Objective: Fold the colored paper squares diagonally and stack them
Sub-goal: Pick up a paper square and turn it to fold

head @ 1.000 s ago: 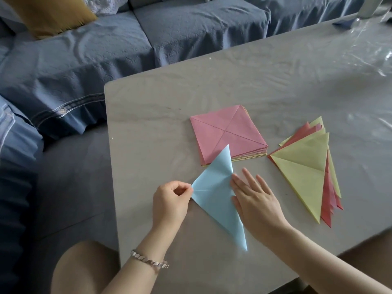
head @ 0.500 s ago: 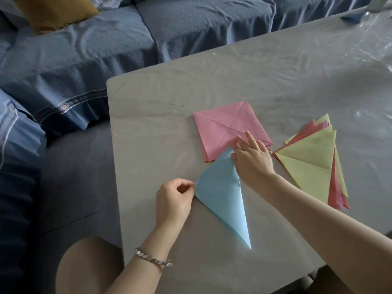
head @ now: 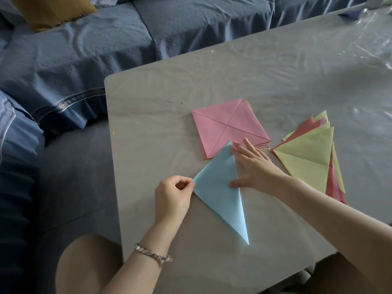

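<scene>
The blue paper triangle point(head: 218, 187) is laid flat on the table point(head: 161, 107), already folded along its diagonal. Its long edge, the crease, runs from a far tip, which overlaps the near corner of the pile of pink squares point(head: 229, 126), down to a sharp near tip pointed toward the person. The short left corner is pinched between the thumb and curled forefinger of the left hand point(head: 172, 200). The right hand point(head: 252, 166) is laid open against the crease from the right. Its fingers point(head: 252, 147) are straight and spread at the far end, and its thumb is set on the paper about halfway down; nothing is gripped by it.

The step in hand is judged to be the pressing of the crease. The coming move turns on where the finished pile lies. The fanned stack of folded triangles point(head: 305, 155) — yellow-green on top, red beneath — is set to the right of the crease, just beyond the right wrist and on the far side from the pinching left hand. The right hand is therefore the nearer. The triangle would have to be carried rightward, and since its long axis already lies roughly parallel to that of the stack's top sheet, little turning should be needed.
</scene>
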`<state>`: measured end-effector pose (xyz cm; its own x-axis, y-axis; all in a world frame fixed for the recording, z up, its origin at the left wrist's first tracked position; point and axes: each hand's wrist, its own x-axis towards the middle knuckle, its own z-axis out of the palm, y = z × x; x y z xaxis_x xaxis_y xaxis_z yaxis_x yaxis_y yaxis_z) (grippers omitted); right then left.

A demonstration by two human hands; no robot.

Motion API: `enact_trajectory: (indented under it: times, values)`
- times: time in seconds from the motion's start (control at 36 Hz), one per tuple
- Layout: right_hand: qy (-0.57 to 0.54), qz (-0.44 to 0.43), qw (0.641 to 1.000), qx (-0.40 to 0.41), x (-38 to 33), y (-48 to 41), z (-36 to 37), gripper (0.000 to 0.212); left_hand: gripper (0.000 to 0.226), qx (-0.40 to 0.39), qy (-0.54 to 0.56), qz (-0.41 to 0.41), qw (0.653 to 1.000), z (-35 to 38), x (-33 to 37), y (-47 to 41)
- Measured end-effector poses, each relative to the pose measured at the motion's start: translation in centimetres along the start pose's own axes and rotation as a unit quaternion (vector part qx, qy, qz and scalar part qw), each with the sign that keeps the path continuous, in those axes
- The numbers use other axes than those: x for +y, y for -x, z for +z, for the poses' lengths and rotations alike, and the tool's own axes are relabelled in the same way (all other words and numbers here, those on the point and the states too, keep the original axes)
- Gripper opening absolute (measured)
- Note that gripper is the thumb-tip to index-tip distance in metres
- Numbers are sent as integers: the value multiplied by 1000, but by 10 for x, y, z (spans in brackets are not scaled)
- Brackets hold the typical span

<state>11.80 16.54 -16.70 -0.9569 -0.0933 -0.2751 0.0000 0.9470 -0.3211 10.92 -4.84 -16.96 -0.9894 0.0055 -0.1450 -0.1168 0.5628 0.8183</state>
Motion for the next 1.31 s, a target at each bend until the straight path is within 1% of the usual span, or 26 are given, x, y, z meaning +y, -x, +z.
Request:
enact_trajectory:
  times: [0.17,0.36,0.64,0.78,0.86,0.92,0.94,0.97,1.0,1.06,1.11,1.14,1.17,1.22,1.25,1.31]
  values:
    - [43,-27,997,-55,-3,20,1,115,22,-5,7,1,1000,-1,1,1]
    - [65,-24,992,-104,-10,38,3,124,25,-11,17,-11,1000,-2,2,1]
    - [84,-38,987,-131,-17,65,14,132,23,-5,17,-14,1000,-3,4,4]
    - [57,-36,988,-139,-17,69,18,138,21,-2,12,-8,1000,-2,3,4]
    - [10,-37,990,-134,-16,69,16,138,21,2,18,-3,1000,-1,0,5]
    - [-67,-27,992,-104,-17,69,15,131,23,5,49,-16,999,0,-2,6]
    - [-123,-15,990,-68,-17,68,16,123,23,6,78,-29,997,0,-2,6]
    - [-189,-1,982,-20,-18,68,15,111,24,7,113,-42,993,0,-1,7]
    - [-256,16,966,32,-19,68,15,96,24,8,149,-56,987,0,1,8]
    - [-373,40,921,104,-22,69,14,73,22,9,200,-66,977,2,7,12]
    - [-498,43,858,119,-26,68,13,57,20,7,230,-57,971,4,16,14]
    - [-542,43,830,123,-26,68,13,50,20,3,241,-48,969,6,20,15]
    - [-561,46,815,134,-25,67,12,44,20,-3,249,-39,968,8,26,15]
    - [-533,52,826,175,-17,67,11,32,20,-22,247,-22,969,13,34,14]
    - [-511,63,834,199,-11,66,11,31,20,-27,236,-12,971,15,37,11]
    - [-478,108,835,250,7,67,7,40,20,-22,196,12,980,20,40,4]
